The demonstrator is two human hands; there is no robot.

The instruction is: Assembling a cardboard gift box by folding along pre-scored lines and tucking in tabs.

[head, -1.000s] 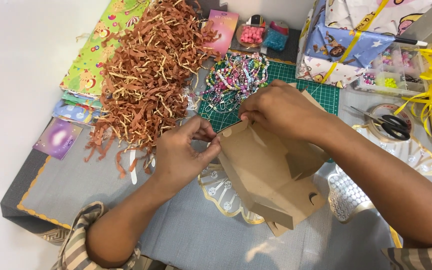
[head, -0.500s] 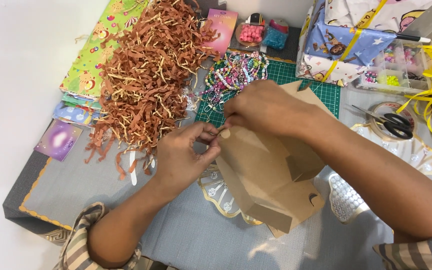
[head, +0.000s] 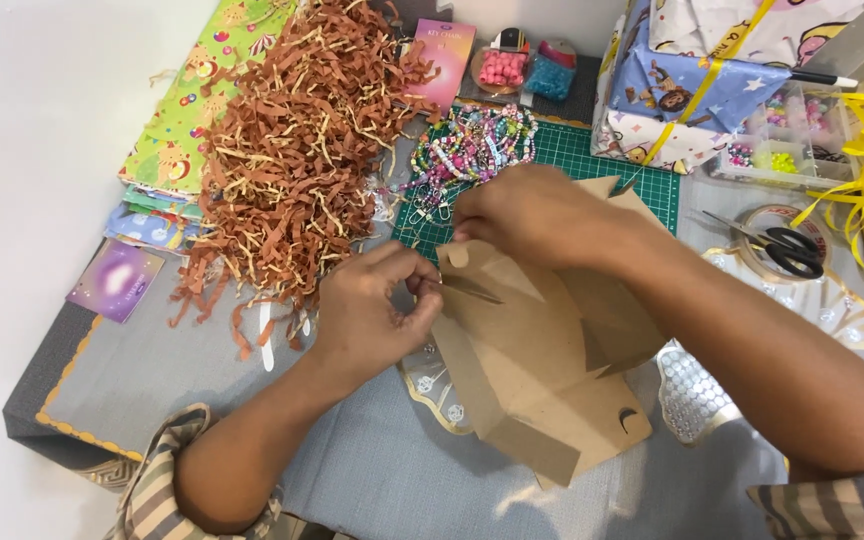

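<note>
Two bare hands are working a flat brown kraft cardboard box blank [head: 542,380], which is lying partly folded on the grey table cover [head: 152,370] at the middle of the head view. Behind it, a clear plastic compartment box [head: 772,145] is holding small coloured beads, and a round dish [head: 502,68] is carrying pink beads beside a cluster of blue ones [head: 550,80]. A gift parcel wrapped in blue and pink cartoon paper with yellow ribbon [head: 692,80] is sitting at the far right, with a pink rectangular card [head: 444,62] and a small purple card [head: 117,280] lying flat elsewhere. A heap of shredded brown paper filler [head: 302,150] is covering the left. The left hand [head: 367,315] is pinching the blank's upper-left edge between closed fingertips, while the right hand [head: 532,210] is curling down over the top flap, pressing it.
</note>
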